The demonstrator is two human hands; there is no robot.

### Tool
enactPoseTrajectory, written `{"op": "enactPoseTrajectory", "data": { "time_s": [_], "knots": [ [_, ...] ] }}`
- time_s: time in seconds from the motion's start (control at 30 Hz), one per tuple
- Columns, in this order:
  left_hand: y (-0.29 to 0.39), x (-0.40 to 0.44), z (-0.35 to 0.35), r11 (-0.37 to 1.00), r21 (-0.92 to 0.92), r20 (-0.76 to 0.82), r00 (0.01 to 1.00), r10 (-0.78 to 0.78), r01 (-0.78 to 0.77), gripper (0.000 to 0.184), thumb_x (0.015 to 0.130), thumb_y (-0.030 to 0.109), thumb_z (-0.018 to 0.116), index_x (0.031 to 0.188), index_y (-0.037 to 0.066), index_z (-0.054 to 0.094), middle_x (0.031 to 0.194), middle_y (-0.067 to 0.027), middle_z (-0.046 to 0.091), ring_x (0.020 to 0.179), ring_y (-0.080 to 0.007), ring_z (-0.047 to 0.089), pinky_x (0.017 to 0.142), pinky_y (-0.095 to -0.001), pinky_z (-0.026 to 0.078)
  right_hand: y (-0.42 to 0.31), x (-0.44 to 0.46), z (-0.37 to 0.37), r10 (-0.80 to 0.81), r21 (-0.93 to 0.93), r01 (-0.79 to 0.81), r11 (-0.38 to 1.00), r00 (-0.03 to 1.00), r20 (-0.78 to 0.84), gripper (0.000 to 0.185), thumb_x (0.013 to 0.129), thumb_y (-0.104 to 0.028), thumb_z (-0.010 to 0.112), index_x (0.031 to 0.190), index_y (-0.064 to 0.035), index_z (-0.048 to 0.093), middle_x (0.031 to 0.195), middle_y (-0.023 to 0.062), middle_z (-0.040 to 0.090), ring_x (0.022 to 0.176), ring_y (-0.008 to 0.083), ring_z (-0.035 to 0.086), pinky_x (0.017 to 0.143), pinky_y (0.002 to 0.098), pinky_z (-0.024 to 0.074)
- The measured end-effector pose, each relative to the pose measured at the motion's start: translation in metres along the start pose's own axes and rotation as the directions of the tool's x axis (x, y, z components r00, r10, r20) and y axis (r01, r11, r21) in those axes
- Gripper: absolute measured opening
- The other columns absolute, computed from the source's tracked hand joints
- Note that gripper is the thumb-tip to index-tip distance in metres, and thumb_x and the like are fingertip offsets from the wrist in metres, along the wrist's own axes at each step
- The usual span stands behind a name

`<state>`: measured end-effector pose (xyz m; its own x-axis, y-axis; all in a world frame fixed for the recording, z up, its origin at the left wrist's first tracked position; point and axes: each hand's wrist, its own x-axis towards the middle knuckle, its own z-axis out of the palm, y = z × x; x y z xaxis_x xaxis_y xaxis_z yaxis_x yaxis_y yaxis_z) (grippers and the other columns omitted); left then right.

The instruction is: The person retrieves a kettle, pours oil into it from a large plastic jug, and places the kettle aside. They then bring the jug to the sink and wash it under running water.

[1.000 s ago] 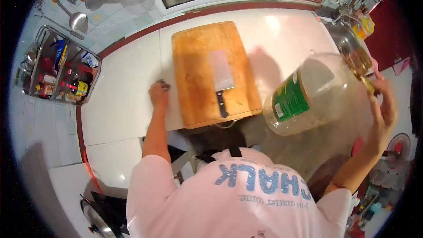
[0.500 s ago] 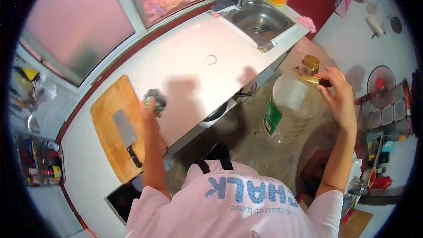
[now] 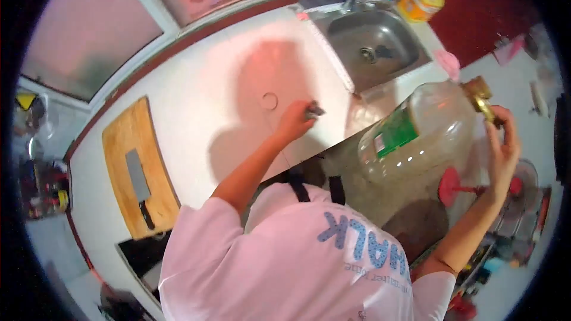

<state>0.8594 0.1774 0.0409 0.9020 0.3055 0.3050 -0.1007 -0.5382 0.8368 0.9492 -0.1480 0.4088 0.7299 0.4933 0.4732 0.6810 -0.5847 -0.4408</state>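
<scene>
A large clear plastic bottle (image 3: 431,128) with a green label and a yellowish cap (image 3: 476,88) hangs tilted at the right, over the floor past the counter edge. My right hand (image 3: 503,142) is closed round the handle at its neck. Over the white counter (image 3: 196,113), my left hand (image 3: 296,120) is closed on a small dark, crumpled-looking thing (image 3: 314,110), too small to name. Near that hand a thin ring-shaped item (image 3: 270,101) lies on the counter.
At the left, a wooden cutting board (image 3: 156,178) bears a cleaver (image 3: 138,175). A steel sink (image 3: 372,44) is set in the counter beyond my hands. Behind it stands a yellow-orange container (image 3: 421,1). A pink cloth (image 3: 447,64) lies at the sink's corner.
The view has turned toward the sink, so the board now shows farther left. My left hand has moved from beside the board to near the sink. The bottle has swung to a tilt.
</scene>
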Motion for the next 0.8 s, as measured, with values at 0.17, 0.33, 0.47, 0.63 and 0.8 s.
{"op": "enactPoseTrajectory", "data": {
  "time_s": [0.17, 0.33, 0.47, 0.63, 0.8],
  "knots": [
    [0.038, 0.013, 0.021, 0.989, 0.033, -0.031, 0.989, -0.143, 0.144, 0.035, 0.065, 0.009, 0.065, 0.098, 0.006, 0.054, 0.092, -0.0137, 0.054, 0.09, -0.0321, 0.052, 0.078, -0.04, 0.043, 0.07, 0.077, 0.013, -0.081, 0.06, 0.079, 0.995, 0.996, 0.031, 0.018, 0.086, -0.006, 0.057, 0.103, 0.0003, 0.055, 0.101, 0.0023, 0.054, 0.096, 0.012, 0.048, 0.089, 0.0243, 0.0351],
    [0.041, 0.013, -0.003, 0.946, 0.142, -0.39, 0.895, -0.216, 0.29, 0.036, 0.065, 0.009, 0.065, 0.098, 0.006, 0.052, 0.093, -0.0137, 0.054, 0.091, -0.0323, 0.053, 0.077, -0.0408, 0.044, 0.137, 0.158, 0.041, -0.182, 0.193, 0.17, 0.966, 0.982, 0.045, 0.022, 0.088, -0.008, 0.056, 0.109, -0.001, 0.055, 0.105, 0.0017, 0.054, 0.1, 0.0108, 0.048, 0.091, 0.0246, 0.0345],
    [0.023, -0.004, 0.0, 0.807, 0.168, -0.507, 0.751, -0.423, 0.567, 0.035, 0.067, 0.014, 0.065, 0.099, 0.006, 0.051, 0.1, -0.0154, 0.052, 0.088, -0.0335, 0.056, 0.074, -0.0421, 0.047, 0.219, 0.183, 0.075, -0.168, 0.283, 0.164, 0.945, 0.986, -0.009, 0.024, 0.086, -0.007, 0.059, 0.108, 0.0005, 0.056, 0.104, 0.0021, 0.057, 0.097, 0.0117, 0.05, 0.089, 0.0243, 0.0374],
    [0.046, -0.025, 0.033, 0.551, 0.316, -0.632, 0.604, -0.485, 0.773, 0.041, 0.067, 0.021, 0.065, 0.102, 0.006, 0.051, 0.1, -0.019, 0.051, 0.088, -0.0364, 0.054, 0.072, -0.0448, 0.047, 0.244, 0.24, 0.105, -0.193, 0.469, 0.157, 0.869, 0.981, 0.028, 0.021, 0.084, -0.004, 0.061, 0.105, -0.0005, 0.059, 0.101, 0.0028, 0.059, 0.092, 0.0117, 0.053, 0.083, 0.0239, 0.0415],
    [0.114, -0.095, 0.078, 0.311, 0.289, -0.651, 0.424, -0.63, 0.906, 0.044, 0.067, 0.016, 0.064, 0.11, 0.014, 0.054, 0.096, -0.0171, 0.055, 0.091, -0.0356, 0.055, 0.076, -0.0449, 0.048, 0.258, 0.237, 0.121, -0.304, 0.484, 0.232, 0.843, 0.95, 0.074, 0.018, 0.082, -0.007, 0.061, 0.1, -0.0038, 0.06, 0.099, 0.0062, 0.062, 0.089, 0.0172, 0.059, 0.083, 0.029, 0.0451]
  ]
}}
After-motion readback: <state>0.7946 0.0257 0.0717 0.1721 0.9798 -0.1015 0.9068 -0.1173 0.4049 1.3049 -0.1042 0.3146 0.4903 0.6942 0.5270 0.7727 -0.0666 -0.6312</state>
